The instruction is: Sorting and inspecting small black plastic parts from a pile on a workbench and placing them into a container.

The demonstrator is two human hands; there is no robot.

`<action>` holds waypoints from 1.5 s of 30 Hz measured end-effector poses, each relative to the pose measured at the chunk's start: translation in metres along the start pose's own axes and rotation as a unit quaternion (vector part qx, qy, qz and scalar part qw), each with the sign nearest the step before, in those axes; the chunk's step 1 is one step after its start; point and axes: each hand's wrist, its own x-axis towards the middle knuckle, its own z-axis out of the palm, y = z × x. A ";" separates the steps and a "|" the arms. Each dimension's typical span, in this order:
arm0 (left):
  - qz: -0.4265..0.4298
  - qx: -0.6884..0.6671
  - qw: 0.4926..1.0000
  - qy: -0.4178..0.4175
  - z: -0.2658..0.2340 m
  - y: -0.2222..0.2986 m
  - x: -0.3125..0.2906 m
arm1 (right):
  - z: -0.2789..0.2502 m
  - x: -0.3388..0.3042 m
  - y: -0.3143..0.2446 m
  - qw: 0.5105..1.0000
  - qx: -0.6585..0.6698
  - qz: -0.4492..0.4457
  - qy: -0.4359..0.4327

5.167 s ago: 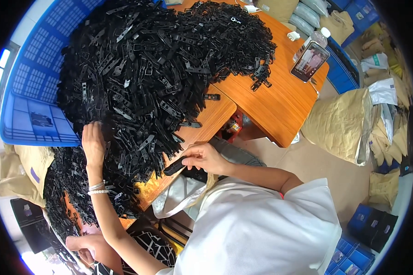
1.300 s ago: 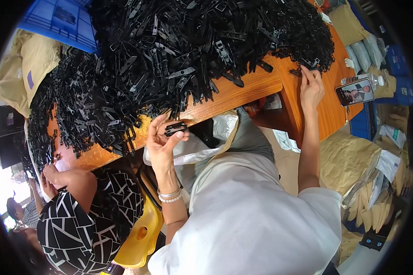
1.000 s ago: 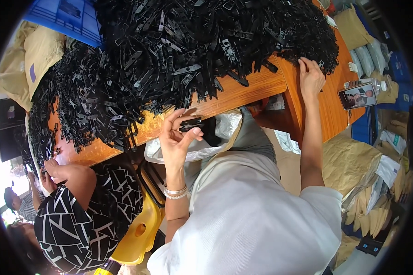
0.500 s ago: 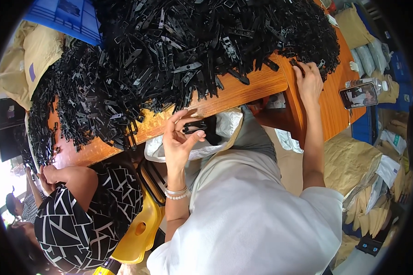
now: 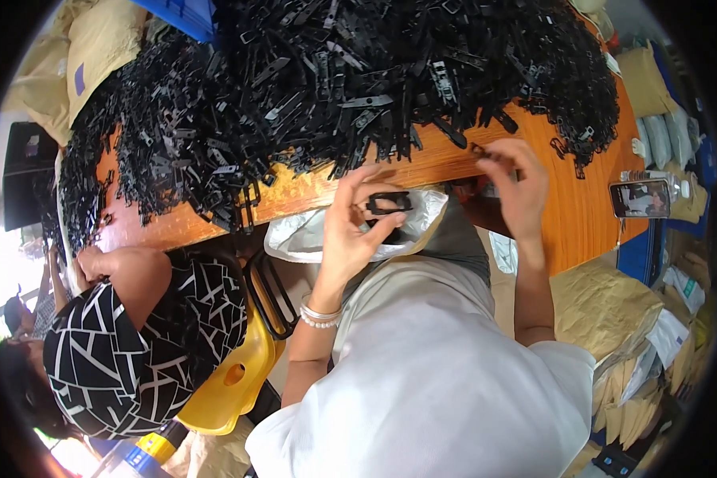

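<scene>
My left hand (image 5: 347, 227) is over the open silver-lined bag (image 5: 295, 236) in my lap, at the table's front edge. Between its thumb and fingers it grips a black rectangular plastic frame (image 5: 389, 202). My right hand (image 5: 519, 187), slightly blurred, hovers near the table's corner. A small dark plastic piece (image 5: 478, 150) is pinched at its fingertips; its exact shape is too small to tell. Beyond both hands, a big heap of black plastic parts (image 5: 311, 95), many long and narrow, covers the wooden table (image 5: 585, 203). Inside the bag, dark contents are partly hidden by my left hand.
At the table's right edge a phone (image 5: 640, 199) leans by a clear bottle (image 5: 677, 187). A co-worker in a black-and-white patterned top (image 5: 103, 358) sits close on my left, by a yellow chair (image 5: 235, 374). Brown paper sacks (image 5: 605, 303) are at right; a blue crate (image 5: 185, 16) stands behind the heap.
My right hand has come from the small parts at the right back toward my left hand, bringing a small dark piece. The black frame in my left hand has turned, showing its opening.
</scene>
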 end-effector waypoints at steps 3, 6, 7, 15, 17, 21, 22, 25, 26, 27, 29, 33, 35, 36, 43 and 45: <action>0.024 0.077 0.997 -0.005 0.005 0.005 -0.001 | 0.025 -0.012 -0.023 0.985 -0.055 -0.151 -0.062; 0.058 0.171 0.983 0.014 0.007 0.007 -0.004 | 0.038 -0.017 -0.033 0.958 -0.106 -0.247 -0.097; 0.078 0.201 0.976 0.024 0.008 0.009 -0.005 | 0.042 -0.017 -0.037 0.953 -0.085 -0.266 -0.115; 0.103 0.084 0.991 0.007 -0.003 0.003 -0.005 | 0.051 -0.013 -0.033 0.945 0.014 -0.252 -0.208; 0.002 -0.158 0.987 -0.013 -0.008 0.003 -0.004 | 0.050 -0.015 -0.032 0.953 0.086 -0.194 -0.217; -0.049 -0.155 0.983 -0.080 -0.018 -0.001 0.003 | 0.053 -0.023 -0.020 0.958 0.076 -0.228 -0.156; -0.008 -0.099 0.993 -0.068 -0.022 0.001 0.009 | 0.053 -0.026 -0.017 0.975 0.128 -0.144 -0.110; 0.100 0.215 0.965 0.114 -0.032 0.018 0.037 | 0.052 -0.032 -0.016 0.979 0.200 0.007 -0.039; 0.153 0.284 0.934 0.153 -0.038 0.015 0.053 | 0.054 -0.032 -0.011 0.973 0.228 0.032 -0.026; 0.204 0.351 0.893 0.192 -0.044 0.012 0.068 | 0.055 -0.031 -0.008 0.965 0.256 0.056 -0.015; 0.229 0.470 0.825 0.216 -0.050 0.009 0.092 | 0.057 -0.031 -0.007 0.962 0.266 0.055 -0.029; 0.185 0.541 0.784 0.239 -0.043 0.005 0.113 | 0.059 -0.032 -0.005 0.957 0.276 0.074 -0.057; 0.180 0.548 0.780 0.243 -0.041 0.006 0.118 | 0.060 -0.032 -0.004 0.958 0.268 0.085 -0.062; 0.173 0.556 0.775 0.247 -0.040 0.006 0.119 | 0.061 -0.031 -0.004 0.959 0.264 0.087 -0.057; 0.135 0.204 0.944 0.222 -0.046 0.016 0.091 | 0.061 -0.009 -0.013 0.965 0.261 0.004 -0.035; 0.008 -0.017 0.998 0.063 -0.037 0.039 0.070 | 0.060 -0.005 -0.019 0.956 0.290 0.029 -0.048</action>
